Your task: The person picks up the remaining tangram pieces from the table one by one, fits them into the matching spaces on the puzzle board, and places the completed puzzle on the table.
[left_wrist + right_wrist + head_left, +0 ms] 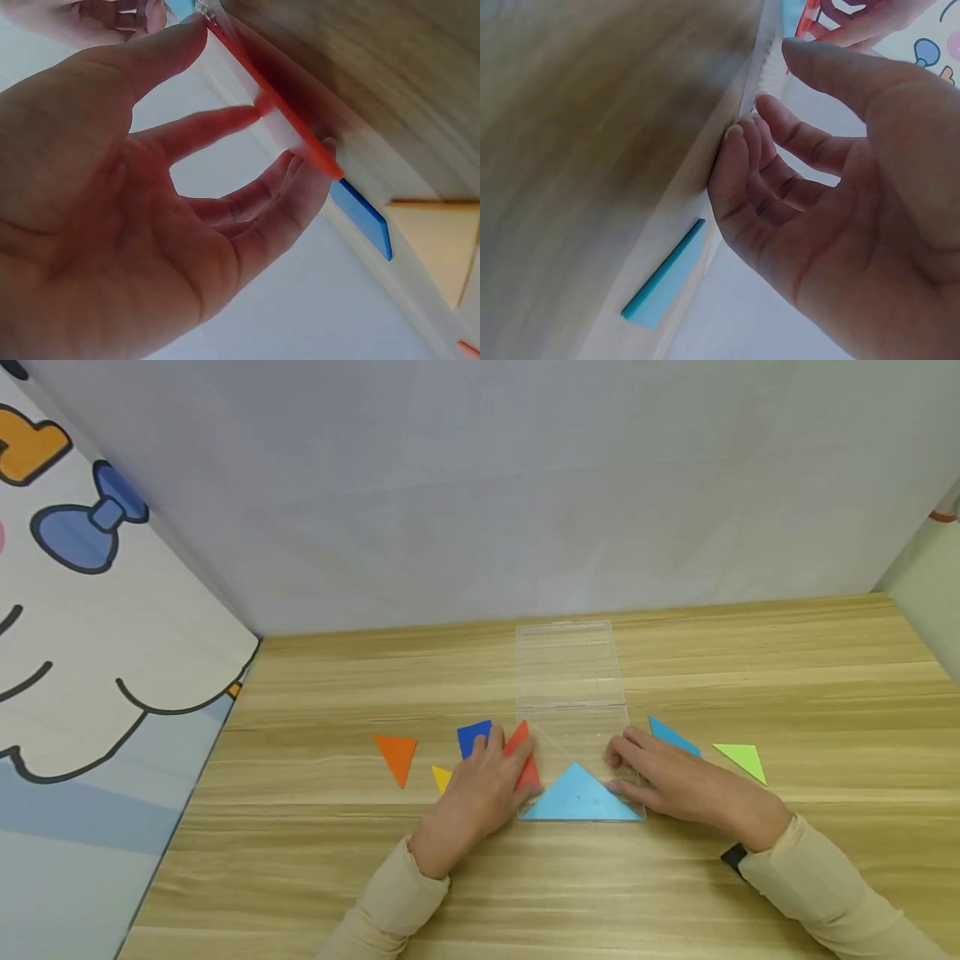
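Note:
A clear plastic case [570, 665] lies unfolded on the table, its two halves one behind the other. Along the near edge of its front half lies a large light-blue triangle [581, 797]. My left hand [480, 789] holds a red tangram piece [530, 768] at the case's left side, tilted on edge, with the thumb [169, 56] at one end and fingertips against its face. At the case's right side, my right hand [667, 781] grips the edge with bent fingers [731, 165]; its thumb is near the light-blue triangle's right side.
Left of the case lie a dark-blue piece [472, 737], a yellow piece [441, 777], both partly hidden by the left hand, and an orange triangle [397, 758]. To the right are a blue triangle [673, 737] and a green triangle [744, 760]. A pale wall [525, 510] stands behind.

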Motion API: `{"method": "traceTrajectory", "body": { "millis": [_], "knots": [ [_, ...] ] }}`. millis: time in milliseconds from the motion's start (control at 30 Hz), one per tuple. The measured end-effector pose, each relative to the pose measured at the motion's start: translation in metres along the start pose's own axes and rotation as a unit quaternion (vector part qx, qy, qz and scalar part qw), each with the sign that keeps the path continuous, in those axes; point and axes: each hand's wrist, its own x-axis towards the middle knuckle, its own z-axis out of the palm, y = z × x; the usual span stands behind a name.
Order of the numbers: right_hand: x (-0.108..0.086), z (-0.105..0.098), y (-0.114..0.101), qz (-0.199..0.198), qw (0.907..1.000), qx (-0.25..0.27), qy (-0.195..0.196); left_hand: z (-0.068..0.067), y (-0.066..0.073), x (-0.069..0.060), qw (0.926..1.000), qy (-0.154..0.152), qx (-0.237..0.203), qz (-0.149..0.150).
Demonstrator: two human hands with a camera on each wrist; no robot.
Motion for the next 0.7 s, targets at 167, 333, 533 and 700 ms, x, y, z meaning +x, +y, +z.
{"method": "traceTrajectory", "body": {
  "millis": [167, 333, 533, 700],
  "knots": [
    [0.0004, 0.0006, 0.0002, 0.003, 1.0, 0.004, -0.003, 0.0009, -0.0003, -0.0016, 0.9993, 0.031, -0.004, 0.02],
    [0.0001, 0.0004, 0.0001, 0.01, 0.9999, 0.0, -0.004, -0.001, -0.0002, -0.0018, 0.999, 0.027, -0.02, 0.03],
    [-0.0001, -0.0012, -0.0018, 0.014, 0.9999, -0.006, -0.005, -0.0026, 0.0003, -0.0026, 0.9985, 0.018, -0.037, 0.036],
    [-0.0002, -0.0011, -0.0022, 0.012, 0.9999, -0.007, -0.003, -0.0024, 0.0025, -0.002, 0.9985, 0.013, -0.044, 0.029]
  ]
}}
